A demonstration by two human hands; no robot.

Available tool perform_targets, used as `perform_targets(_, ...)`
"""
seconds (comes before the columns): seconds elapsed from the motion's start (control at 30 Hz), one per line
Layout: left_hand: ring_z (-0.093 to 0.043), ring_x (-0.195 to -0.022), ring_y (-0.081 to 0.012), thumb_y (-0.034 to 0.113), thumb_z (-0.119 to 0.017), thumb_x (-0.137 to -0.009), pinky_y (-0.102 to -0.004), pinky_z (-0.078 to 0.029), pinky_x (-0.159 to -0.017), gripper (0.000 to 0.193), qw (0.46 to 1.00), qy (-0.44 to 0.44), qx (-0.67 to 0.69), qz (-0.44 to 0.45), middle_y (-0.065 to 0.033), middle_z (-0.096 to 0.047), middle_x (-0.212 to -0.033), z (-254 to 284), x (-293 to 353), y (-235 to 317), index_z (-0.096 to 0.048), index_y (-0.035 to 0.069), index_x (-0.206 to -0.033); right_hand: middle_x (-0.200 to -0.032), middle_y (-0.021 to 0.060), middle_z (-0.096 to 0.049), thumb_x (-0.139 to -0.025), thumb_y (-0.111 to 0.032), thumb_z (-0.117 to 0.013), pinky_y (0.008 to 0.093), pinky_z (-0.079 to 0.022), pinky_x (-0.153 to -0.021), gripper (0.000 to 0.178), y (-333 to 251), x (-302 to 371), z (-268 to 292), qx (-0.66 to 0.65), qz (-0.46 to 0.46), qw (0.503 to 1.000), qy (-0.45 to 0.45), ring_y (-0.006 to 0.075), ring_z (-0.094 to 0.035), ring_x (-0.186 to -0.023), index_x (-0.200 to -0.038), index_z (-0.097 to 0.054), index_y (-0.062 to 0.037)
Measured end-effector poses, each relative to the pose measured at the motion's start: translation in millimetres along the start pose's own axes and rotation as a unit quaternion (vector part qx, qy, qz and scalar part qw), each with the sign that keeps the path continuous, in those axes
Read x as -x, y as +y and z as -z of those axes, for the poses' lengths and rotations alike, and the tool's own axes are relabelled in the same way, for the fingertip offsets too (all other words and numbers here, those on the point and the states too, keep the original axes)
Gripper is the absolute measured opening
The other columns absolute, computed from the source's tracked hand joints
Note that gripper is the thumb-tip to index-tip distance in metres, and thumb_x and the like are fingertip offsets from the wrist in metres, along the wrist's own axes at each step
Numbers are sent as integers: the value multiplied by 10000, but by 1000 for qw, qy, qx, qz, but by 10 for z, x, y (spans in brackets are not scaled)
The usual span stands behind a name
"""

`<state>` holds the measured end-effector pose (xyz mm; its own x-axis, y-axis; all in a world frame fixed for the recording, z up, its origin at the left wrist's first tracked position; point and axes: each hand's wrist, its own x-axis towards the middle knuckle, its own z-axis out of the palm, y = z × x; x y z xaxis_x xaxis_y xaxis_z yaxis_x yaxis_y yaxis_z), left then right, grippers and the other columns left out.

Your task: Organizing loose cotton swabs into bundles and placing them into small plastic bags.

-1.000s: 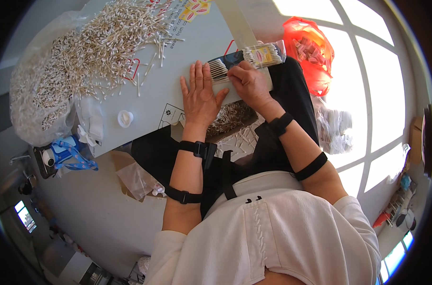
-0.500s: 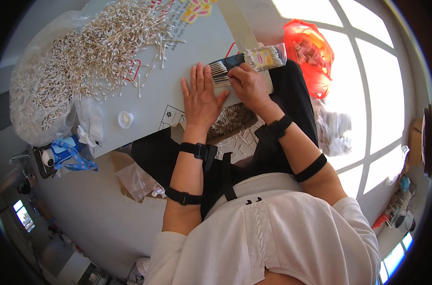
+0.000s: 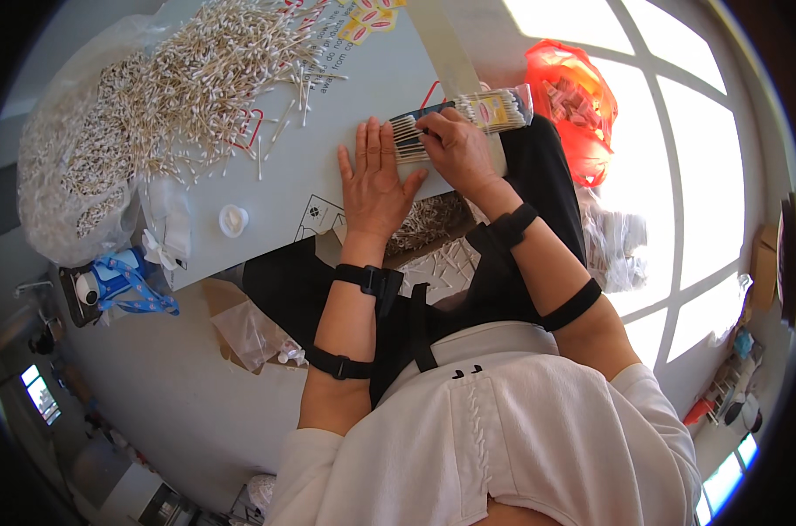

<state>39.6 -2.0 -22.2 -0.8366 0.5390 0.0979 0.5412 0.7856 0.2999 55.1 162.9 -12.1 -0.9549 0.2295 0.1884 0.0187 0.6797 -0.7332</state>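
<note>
Table (image 3: 306,171) is pale grey with black and red print; sunlight makes pane-shaped patches at the room's right side. Big cotton swab heap (image 3: 222,70) far left, up against a clear plastic bag (image 3: 38,219) also full of swabs. Yellow labels (image 3: 367,22) toward the far side, small white tub (image 3: 232,222) near the left edge. From where I stand, bare grey tabletop runs between heap and left hand (image 3: 378,193); near edge passes under both hands, open carton (image 3: 431,246) with swabs just below it. Red bag (image 3: 588,167) sits off the right edge, apart. Swab row (image 3: 405,131) lies by the near right corner; swab packet (image 3: 498,107) just beside it, right end past the table edge. Left hand flat, fingers together, thumb spread, at the row's left end. Right hand (image 3: 461,156) curled over the row, grip drawn together at the swabs; cannot tell whether any sit between the fingertips.
</note>
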Motion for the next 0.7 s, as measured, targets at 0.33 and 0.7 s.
perform_targets(0.33,-205,-1482,-303,485,-607,-892,-562,-112,-1175,857,1000,4,-1,-1,-147,-253,-1585,5,-7,-1,-232,53,-1530,-837,107,-611,-827,-131,-647,459,-514,-682,108,34,19,-21,16,10,1000,-4,359,-634,-785,-931,-665,-107)
perform_targets(0.7,-209,-1481,-297,497,-602,-892,-562,-120,-1175,860,1000,4,-6,0,-141,-258,-1585,-5,1,-1,-236,50,-1529,-895,110,-638,-811,-124,-634,452,-524,-713,199,9,-29,-24,14,-10,1000,-4,349,-649,-824,-1004,-681,-121)
